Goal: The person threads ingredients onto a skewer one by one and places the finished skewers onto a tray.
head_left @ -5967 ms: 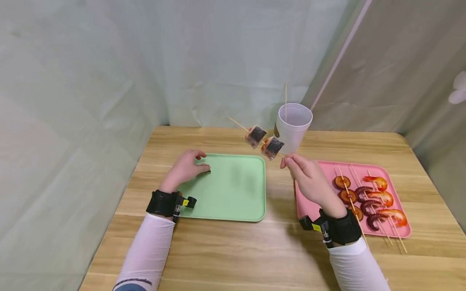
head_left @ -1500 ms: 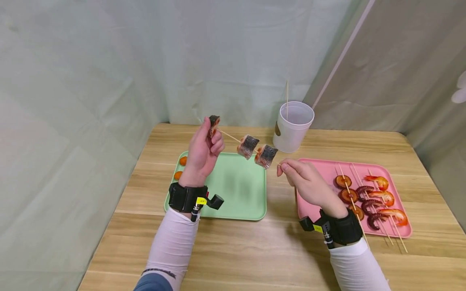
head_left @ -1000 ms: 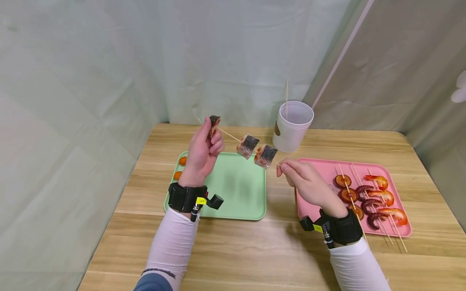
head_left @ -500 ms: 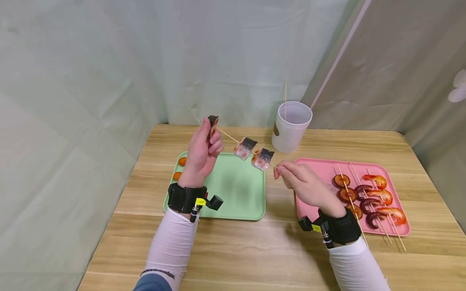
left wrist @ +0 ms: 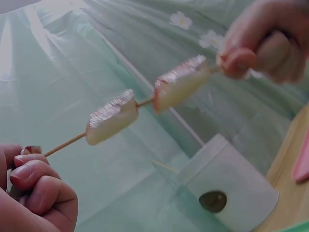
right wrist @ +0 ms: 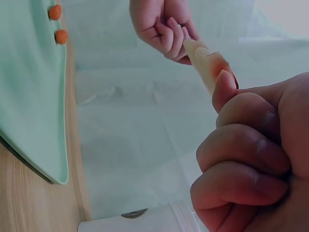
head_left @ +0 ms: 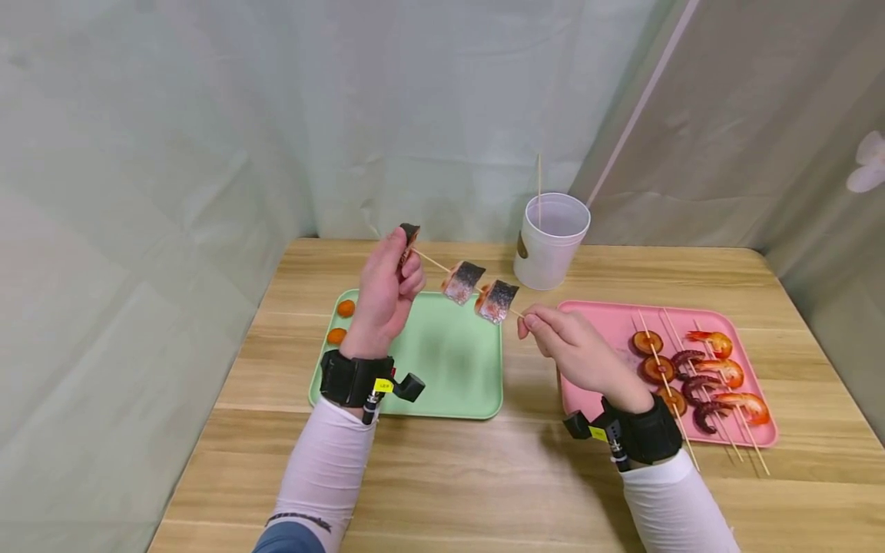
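Note:
My right hand (head_left: 577,349) pinches the lower end of a wooden skewer (head_left: 434,262) between thumb and curled forefinger. Two fish chunks (head_left: 463,283) with dark, silvery skin are threaded along it. At the skewer's far end, my left hand (head_left: 386,288) pinches another fish chunk (head_left: 409,234), mostly covered by the fingers. The tip meets this chunk; how deep it goes is hidden. In the left wrist view, the pale undersides of the threaded chunks (left wrist: 113,118) show between both hands. The green tray (head_left: 449,369) lies below, with two orange pieces (head_left: 346,308) at its left edge.
A pink tray (head_left: 622,319) on the right carries skewers of mushroom slices (head_left: 659,369), octopus tentacles (head_left: 704,386) and shrimps (head_left: 743,407). Behind stands a white cup (head_left: 549,257) with a stick (head_left: 539,180) in it. Curtains enclose the wooden table (head_left: 498,491).
Since six seconds ago, my left hand has lifted a fish chunk from the green tray to the skewer's tip. Over the last second, the skewer and right hand have shifted slightly left.

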The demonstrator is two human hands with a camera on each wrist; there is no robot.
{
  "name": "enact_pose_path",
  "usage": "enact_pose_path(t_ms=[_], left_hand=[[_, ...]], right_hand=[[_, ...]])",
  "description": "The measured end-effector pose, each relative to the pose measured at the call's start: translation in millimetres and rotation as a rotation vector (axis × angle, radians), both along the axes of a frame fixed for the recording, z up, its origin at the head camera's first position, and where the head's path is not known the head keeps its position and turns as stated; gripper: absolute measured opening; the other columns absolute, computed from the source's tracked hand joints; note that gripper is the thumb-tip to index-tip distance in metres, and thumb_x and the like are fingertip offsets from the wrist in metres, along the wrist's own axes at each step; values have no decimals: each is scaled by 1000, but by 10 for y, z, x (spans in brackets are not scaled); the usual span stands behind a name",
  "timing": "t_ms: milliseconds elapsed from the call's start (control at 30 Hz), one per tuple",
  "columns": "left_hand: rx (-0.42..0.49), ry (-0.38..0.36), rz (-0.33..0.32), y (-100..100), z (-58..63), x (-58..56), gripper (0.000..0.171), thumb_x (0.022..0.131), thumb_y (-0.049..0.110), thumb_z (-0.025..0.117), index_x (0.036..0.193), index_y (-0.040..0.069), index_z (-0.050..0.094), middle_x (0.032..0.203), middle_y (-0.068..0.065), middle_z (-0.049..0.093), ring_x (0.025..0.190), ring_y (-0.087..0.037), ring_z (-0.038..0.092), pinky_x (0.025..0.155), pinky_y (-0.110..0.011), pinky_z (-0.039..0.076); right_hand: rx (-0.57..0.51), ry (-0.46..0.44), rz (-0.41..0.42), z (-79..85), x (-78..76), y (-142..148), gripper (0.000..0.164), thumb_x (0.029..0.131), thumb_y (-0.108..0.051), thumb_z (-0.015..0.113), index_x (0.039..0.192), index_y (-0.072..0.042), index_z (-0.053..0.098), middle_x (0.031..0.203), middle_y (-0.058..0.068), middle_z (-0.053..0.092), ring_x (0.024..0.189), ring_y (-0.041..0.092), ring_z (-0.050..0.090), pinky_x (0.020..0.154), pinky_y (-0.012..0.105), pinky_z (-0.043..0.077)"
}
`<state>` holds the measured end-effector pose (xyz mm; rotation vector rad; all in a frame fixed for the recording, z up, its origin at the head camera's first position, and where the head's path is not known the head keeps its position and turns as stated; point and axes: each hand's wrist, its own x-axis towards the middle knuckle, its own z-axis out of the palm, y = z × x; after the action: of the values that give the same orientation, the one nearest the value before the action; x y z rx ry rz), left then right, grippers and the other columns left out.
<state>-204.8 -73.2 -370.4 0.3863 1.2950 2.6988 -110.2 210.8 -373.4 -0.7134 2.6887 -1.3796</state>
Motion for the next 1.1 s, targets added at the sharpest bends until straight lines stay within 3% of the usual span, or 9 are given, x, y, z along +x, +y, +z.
enact_pose_path(t_ms=[467,700,1000,1100], left_hand=[[-287,71,31,128,-22,83,23,114,30,54,106,9,47,73,-1,37,54,-12,29,52,-24,23],[-316,105,-3,176,-32,86,24,115,31,52,104,10,45,73,-1,35,53,-11,26,54,-26,22],[-345,40,-68,145,-47,63,34,117,44,36,112,13,48,77,-1,44,54,-12,31,52,-24,23],[-363,-6,-98,144,-38,53,40,116,50,32,124,15,48,79,-1,46,54,-12,31,51,-24,21]], right_hand=[[-12,16,-23,-1,1,-39,26,117,-14,44,105,-11,67,66,-8,39,57,11,37,61,32,34],[-10,29,-44,-30,1,-11,26,117,-14,44,104,-12,66,66,-8,39,56,11,36,60,32,34],[-26,17,-96,-67,16,2,26,117,-16,43,106,-11,66,67,-6,40,58,14,39,61,32,35],[-36,1,-141,-101,46,31,27,118,-17,43,106,-9,66,68,-4,41,60,15,41,62,32,36]])
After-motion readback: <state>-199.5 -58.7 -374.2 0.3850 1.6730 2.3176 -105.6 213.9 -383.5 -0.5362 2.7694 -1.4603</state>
